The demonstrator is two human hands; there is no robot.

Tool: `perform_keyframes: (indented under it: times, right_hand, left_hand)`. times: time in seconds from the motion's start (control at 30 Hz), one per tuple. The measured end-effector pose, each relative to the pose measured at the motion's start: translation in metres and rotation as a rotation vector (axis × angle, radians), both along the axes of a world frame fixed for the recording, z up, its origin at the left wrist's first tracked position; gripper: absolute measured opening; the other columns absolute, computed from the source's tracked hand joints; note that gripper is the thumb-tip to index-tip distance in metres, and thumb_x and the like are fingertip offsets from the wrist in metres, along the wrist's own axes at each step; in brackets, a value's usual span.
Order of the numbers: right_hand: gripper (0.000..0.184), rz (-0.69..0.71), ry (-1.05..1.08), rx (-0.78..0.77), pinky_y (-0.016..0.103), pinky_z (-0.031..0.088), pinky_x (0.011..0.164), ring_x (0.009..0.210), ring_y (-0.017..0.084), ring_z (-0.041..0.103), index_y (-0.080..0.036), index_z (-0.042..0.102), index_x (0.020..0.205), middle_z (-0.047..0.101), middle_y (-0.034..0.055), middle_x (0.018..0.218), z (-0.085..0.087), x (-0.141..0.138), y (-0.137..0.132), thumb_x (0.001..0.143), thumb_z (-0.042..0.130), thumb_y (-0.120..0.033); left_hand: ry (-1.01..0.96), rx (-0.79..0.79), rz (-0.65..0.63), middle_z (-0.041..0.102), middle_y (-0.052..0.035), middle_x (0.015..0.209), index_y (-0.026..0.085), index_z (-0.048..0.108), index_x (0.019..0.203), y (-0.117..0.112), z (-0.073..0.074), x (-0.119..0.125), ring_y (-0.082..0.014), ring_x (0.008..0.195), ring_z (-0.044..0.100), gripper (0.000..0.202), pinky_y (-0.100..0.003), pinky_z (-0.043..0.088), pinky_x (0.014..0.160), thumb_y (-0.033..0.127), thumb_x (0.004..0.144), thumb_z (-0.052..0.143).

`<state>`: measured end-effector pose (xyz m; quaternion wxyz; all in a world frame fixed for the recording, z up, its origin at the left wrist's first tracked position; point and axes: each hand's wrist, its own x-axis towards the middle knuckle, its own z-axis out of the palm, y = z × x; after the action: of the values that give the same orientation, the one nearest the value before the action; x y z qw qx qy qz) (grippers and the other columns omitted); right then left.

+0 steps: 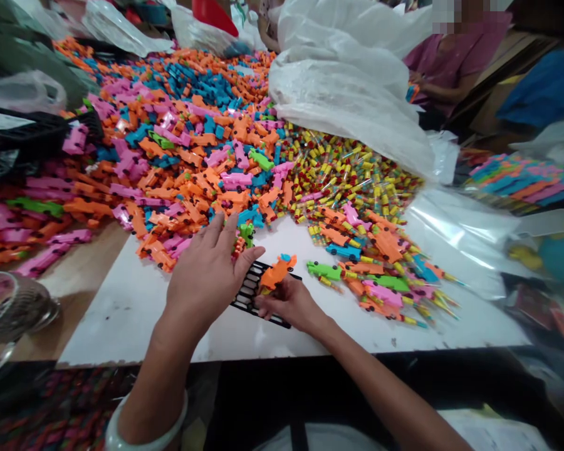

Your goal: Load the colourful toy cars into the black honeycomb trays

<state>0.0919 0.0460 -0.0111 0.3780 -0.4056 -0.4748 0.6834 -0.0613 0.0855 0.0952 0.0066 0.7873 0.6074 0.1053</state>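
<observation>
My right hand grips an orange toy car with a small blue piece on its top end. Under that hand lies a black slotted tray on a white board. My left hand is stretched out flat, palm down, over the left end of the tray and the near edge of the toy car pile. A green toy piece shows just beyond its fingers. Right of the tray lie several toy cars joined to yellow-capped tubes.
Behind the tray are many clear tubes with yellow and red ends, partly under a large white plastic bag. A glass mug stands at the left. Black trays are stacked at far left. A person in a pink shirt sits across.
</observation>
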Motion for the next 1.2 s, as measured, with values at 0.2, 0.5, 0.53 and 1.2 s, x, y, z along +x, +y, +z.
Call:
perform_keyframes:
  times: [0.2, 0.5, 0.53, 1.2]
  right_hand:
    - [0.035, 0.06, -0.106, 0.156, 0.025, 0.05, 0.051, 0.051, 0.012, 0.059, -0.017, 0.058, 0.079, 0.061, -0.0016, 0.064, -0.007, -0.007, 0.003, 0.077, 0.069, -0.05]
    - [0.018, 0.149, -0.87, 0.739, 0.026, 0.047, 0.065, 0.084, 0.019, 0.064, -0.019, 0.06, 0.098, 0.066, 0.0055, 0.097, -0.002, -0.018, -0.002, 0.089, 0.062, -0.035]
    - [0.021, 0.16, -0.872, 0.74, 0.026, 0.048, 0.066, 0.086, 0.019, 0.064, -0.02, 0.059, 0.102, 0.065, 0.0053, 0.1, 0.001, -0.015, -0.002, 0.088, 0.063, -0.035]
    - [0.012, -0.044, -0.248, 0.143, 0.025, 0.048, 0.056, 0.057, 0.013, 0.059, -0.022, 0.045, 0.091, 0.059, -0.004, 0.068, 0.01, 0.031, 0.007, 0.084, 0.054, -0.021]
  left_hand:
    - [0.0, -0.011, 0.009, 0.033, -0.0182, 0.152, 0.01, 0.031, 0.145, 0.001, 0.0, -0.001, -0.0319, 0.136, 0.038, 0.074, -0.048, 0.036, 0.108, 0.062, 0.092, 0.027]
    - [-0.002, 0.015, -0.047, 0.035, -0.0189, 0.151, 0.009, 0.03, 0.146, 0.004, -0.001, -0.004, -0.0324, 0.137, 0.037, 0.072, -0.047, 0.036, 0.108, 0.059, 0.094, 0.023]
    - [-0.005, 0.021, -0.049, 0.036, -0.0188, 0.151, 0.01, 0.03, 0.146, 0.004, -0.001, -0.004, -0.0323, 0.137, 0.036, 0.072, -0.048, 0.036, 0.108, 0.058, 0.094, 0.023]
    - [0.021, -0.045, -0.024, 0.032, -0.0166, 0.153, 0.011, 0.029, 0.147, 0.005, 0.002, -0.002, -0.0343, 0.136, 0.037, 0.074, -0.05, 0.036, 0.108, 0.061, 0.093, 0.02]
